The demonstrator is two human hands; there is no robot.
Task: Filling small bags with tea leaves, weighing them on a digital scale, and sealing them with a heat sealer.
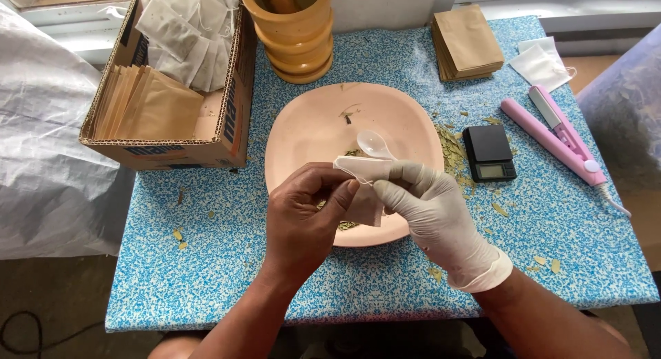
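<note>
From the head camera we look down on our two hands meeting over the near rim of the pink bowl (303, 132). Our bare left hand (303, 218) is pinched closed on the left edge of a small white filter bag (363, 187), thumb and forefinger holding its mouth. Our gloved right hand (430, 214) grips the bag's other edge and also holds a white plastic spoon (374, 144), whose scoop points up and away from us over the bowl. The bag hangs between both hands, its long axis running roughly downward from the open top, equally close to each hand. Crushed dried leaves (451, 152) lie in and beside the bowl, just right of the spoon. Farther off are a small black scale (489, 152), a pink heat sealer (554, 135), a wooden mortar (292, 32) and a cardboard box (172, 90) of packets.
</note>
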